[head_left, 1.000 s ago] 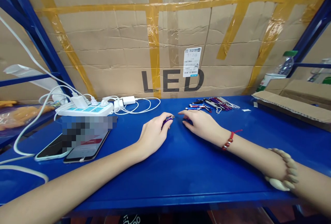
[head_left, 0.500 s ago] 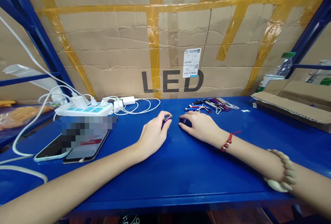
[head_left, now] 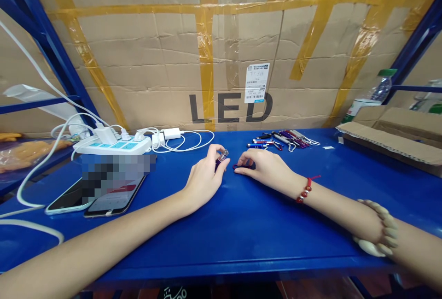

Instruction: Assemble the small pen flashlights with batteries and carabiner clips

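Note:
My left hand [head_left: 205, 177] is closed around a small purple penlight [head_left: 223, 155], its shiny metal end sticking up between thumb and forefinger. Most of its barrel is hidden by the fingers. Just across from it, my right hand [head_left: 267, 167] pinches a small dark-red looped clip [head_left: 237, 167] low over the blue table [head_left: 221, 225]. The hands are a short gap apart. Behind my right hand lies a pile of similar slim metal penlights [head_left: 293, 138] in several colours, some with carabiner clips. A blue penlight [head_left: 256, 145] is nearest to that hand.
At left, two phones [head_left: 119, 197] lie before a white power strip [head_left: 113, 146] with plugs and cables. On the right are an open cardboard box [head_left: 386, 140] and a green-capped bottle [head_left: 369, 96]. A large taped carton [head_left: 155, 68] stands behind the table.
In my left hand, the penlight has tipped more upright and shows more of its metal end. My right fingers have shifted slightly left, and the dark-red looped clip now shows at their tips.

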The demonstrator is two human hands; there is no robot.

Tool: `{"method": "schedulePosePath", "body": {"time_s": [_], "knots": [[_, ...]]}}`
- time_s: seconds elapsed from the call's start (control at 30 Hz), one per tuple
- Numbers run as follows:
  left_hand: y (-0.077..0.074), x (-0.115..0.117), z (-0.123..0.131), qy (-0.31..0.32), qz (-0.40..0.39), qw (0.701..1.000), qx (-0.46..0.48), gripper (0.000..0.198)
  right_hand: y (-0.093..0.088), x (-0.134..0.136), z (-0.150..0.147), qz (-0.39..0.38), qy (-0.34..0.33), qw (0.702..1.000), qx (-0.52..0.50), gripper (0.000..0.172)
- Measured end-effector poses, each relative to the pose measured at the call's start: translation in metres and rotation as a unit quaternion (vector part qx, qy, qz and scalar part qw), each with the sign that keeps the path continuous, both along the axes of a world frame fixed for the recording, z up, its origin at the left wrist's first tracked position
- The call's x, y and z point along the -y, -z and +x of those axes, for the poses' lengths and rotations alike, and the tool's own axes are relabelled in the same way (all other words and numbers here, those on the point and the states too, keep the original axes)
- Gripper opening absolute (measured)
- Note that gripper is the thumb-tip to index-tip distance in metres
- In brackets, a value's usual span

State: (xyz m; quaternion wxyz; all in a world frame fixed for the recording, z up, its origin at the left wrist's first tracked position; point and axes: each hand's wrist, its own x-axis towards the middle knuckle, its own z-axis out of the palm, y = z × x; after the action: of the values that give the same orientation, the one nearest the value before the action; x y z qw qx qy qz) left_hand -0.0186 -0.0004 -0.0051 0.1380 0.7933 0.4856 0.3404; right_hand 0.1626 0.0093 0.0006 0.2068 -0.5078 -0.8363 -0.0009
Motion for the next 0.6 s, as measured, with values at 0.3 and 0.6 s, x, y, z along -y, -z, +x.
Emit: {"method": "schedulePosePath", "body": {"time_s": [0.3,0.6], "knots": [[-0.0009,0.0008,0.0,0.012,-0.002,1.0,-0.008,0.019,-0.0014,-0.0015,0.0008,-0.006,-0.017,1.0,0.008,0.014],[-0.0017,0.0015,-0.0003,0.028,0.0,1.0,-0.003,0.018,0.0037,-0.002,-0.0021,-0.025,-0.03,0.999,-0.037,0.012]]}}
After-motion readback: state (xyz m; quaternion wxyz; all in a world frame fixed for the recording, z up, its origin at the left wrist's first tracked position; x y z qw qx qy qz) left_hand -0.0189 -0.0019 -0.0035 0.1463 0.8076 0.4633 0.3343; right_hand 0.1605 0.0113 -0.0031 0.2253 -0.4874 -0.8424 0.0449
